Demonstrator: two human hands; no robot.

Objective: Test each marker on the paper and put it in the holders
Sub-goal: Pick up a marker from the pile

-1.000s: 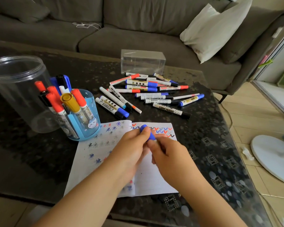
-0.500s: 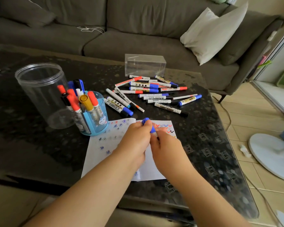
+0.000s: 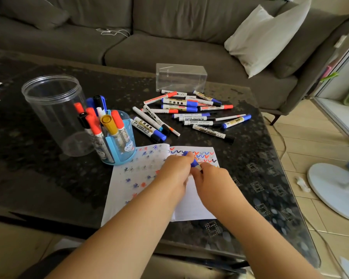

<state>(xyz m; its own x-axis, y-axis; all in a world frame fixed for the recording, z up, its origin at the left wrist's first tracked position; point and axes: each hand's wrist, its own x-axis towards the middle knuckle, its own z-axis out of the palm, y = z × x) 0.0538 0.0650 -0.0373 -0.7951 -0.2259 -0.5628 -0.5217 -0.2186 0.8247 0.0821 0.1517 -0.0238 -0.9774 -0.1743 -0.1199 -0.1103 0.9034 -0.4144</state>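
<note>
Over the white paper [image 3: 191, 200], which carries blue and red stars and zigzags, both hands hold one blue-capped marker [image 3: 194, 163]. My left hand [image 3: 174, 170] grips its blue cap end, and my right hand [image 3: 212, 181] grips the white barrel; most of the marker is hidden by fingers. A blue holder [image 3: 127, 146] with several red, black, blue and yellow markers stands left of the paper. Beside it stands a clear round jar [image 3: 54, 109]. Several loose markers [image 3: 189, 115] lie in a pile beyond the paper.
A clear rectangular box [image 3: 180, 77] stands behind the pile on the dark table [image 3: 38, 178]. A grey sofa [image 3: 149, 37] with a white cushion [image 3: 266, 35] lies beyond. To the right are the tiled floor and a white fan base [image 3: 334, 190].
The camera has pulled back and shifted, so the table looks smaller. My hands stay together on the blue marker over the paper's top edge.
</note>
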